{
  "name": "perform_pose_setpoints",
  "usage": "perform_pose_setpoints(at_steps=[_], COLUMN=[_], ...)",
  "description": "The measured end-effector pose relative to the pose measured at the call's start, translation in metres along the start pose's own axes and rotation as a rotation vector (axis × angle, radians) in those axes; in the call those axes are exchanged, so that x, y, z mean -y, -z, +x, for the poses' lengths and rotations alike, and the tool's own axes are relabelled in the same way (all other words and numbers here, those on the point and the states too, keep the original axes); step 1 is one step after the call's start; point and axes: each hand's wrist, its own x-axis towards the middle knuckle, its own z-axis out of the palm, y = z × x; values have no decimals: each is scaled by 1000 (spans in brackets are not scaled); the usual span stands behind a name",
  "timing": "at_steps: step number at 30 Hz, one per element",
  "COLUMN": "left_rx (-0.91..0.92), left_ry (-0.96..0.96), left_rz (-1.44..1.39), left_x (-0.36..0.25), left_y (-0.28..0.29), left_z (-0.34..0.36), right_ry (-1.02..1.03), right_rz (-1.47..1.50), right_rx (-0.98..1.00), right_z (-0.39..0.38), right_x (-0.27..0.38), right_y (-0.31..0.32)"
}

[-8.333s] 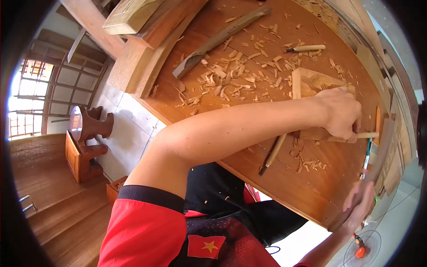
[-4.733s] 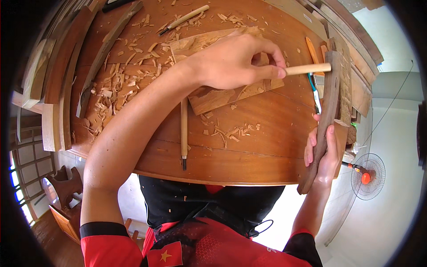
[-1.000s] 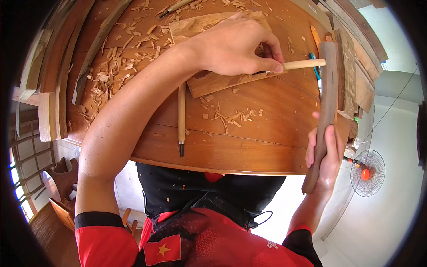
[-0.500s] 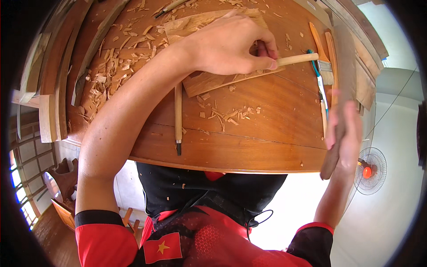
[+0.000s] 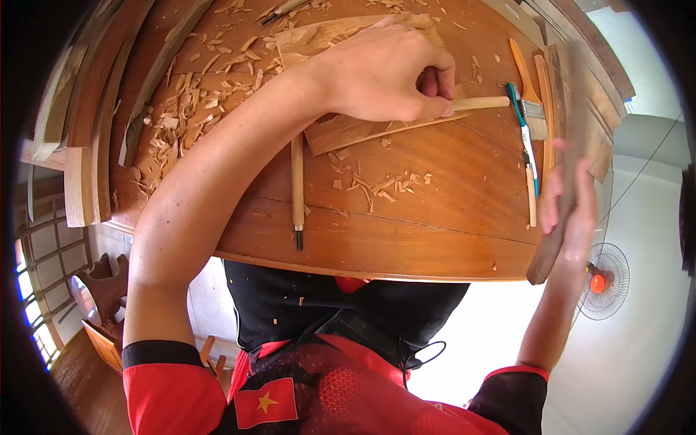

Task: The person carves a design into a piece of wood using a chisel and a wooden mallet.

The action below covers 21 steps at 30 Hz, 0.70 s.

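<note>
My left hand (image 5: 388, 76) grips a pale wooden-handled carving tool (image 5: 484, 103) over a carved board (image 5: 348, 134); its blade is hidden. The handle's butt points right. My right hand (image 5: 569, 210), slightly blurred, holds a long dark wooden bar (image 5: 544, 257) upright in the picture, to the right of that butt and apart from it. Another carving tool (image 5: 297, 188) lies below the board. Beside the bar lie a paintbrush (image 5: 534, 109) with an orange handle and a teal-and-white tool (image 5: 523, 134). Wood shavings (image 5: 174, 123) are scattered on the wooden table (image 5: 377, 250).
Long planks (image 5: 87, 123) are stacked along the table's left edge, more boards (image 5: 598, 76) along the right. A third tool (image 5: 286, 9) lies at the back. A fan (image 5: 605, 283) stands beyond the right side; dark wooden furniture (image 5: 98, 290) is at lower left.
Over the last second my right hand and the bar moved right, away from the tool handle's end, uncovering the brush. My left hand shifted slightly left, still gripping the tool.
</note>
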Motion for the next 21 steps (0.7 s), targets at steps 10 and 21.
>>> perform_pose_setpoints(at_steps=[10,21], left_rx=[3,-298], left_ry=[88,59], left_rz=[-119,-478], left_x=[2,20], left_y=[9,3], left_z=[0,5], right_ry=[234,550], right_rz=[-25,-370], right_rx=[16,154], right_z=[4,5], right_x=[-8,-8], right_y=[-30,-137])
